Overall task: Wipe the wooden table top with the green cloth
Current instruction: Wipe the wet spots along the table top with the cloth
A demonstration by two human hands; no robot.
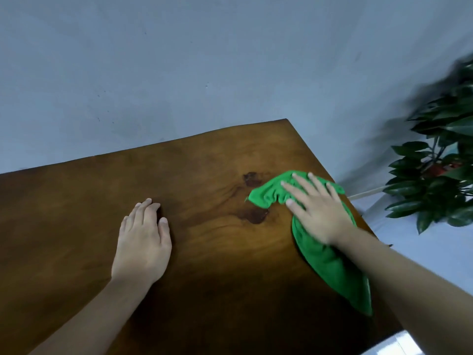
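Observation:
The wooden table top (76, 201) fills the lower left and middle of the head view, with dark knots in the grain near its middle. A bright green cloth (330, 267) lies bunched along the table's right side. My right hand (317, 208) presses flat on the cloth's upper part, fingers spread over its folds, and the cloth's lower end trails under my forearm. My left hand (143, 239) rests palm down on the bare wood to the left, holding nothing.
A grey wall rises behind the table's far edge. A potted plant (440, 162) with dark green leaves stands just beyond the table's right edge. The table's far right corner (285, 120) is close to the wall.

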